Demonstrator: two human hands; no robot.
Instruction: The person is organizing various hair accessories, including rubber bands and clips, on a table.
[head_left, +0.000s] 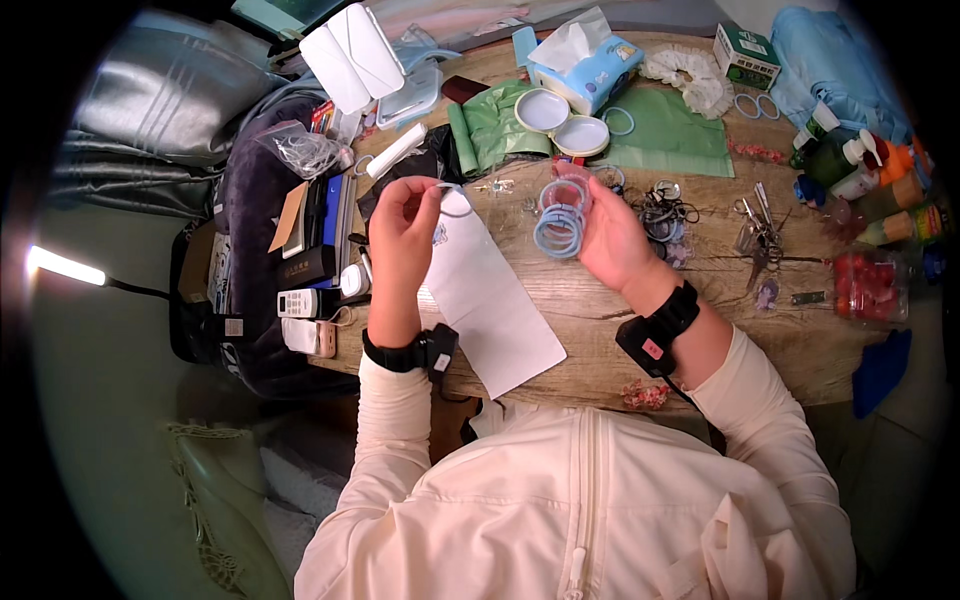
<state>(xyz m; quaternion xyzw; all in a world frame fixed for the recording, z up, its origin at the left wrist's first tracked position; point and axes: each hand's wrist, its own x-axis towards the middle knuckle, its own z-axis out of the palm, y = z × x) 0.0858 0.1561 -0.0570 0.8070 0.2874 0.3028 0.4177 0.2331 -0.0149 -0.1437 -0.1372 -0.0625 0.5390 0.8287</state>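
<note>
Pinched between the thumb and forefinger of my left hand (405, 225) is a pale blue hair tie (455, 215). It hangs over the upper end of a long white paper sheet (499, 315) that lies aslant on the wooden table (600, 330). My right hand (615, 232) is turned palm inward and holds several light blue hair ties (559, 231) and a pinkish clear ring-shaped thing against the palm and fingers; its exact kind cannot be told. Dark hair ties and cords (664, 214) lie in a heap just right of my right hand.
Green plastic film (667, 135), an open round compact (541, 111) and a tissue pack (592, 71) stand at the back. Scissors (761, 202), bottles (832, 161) and a clear red-filled jar (862, 285) are on the right. A white remote control (298, 304) lies left.
</note>
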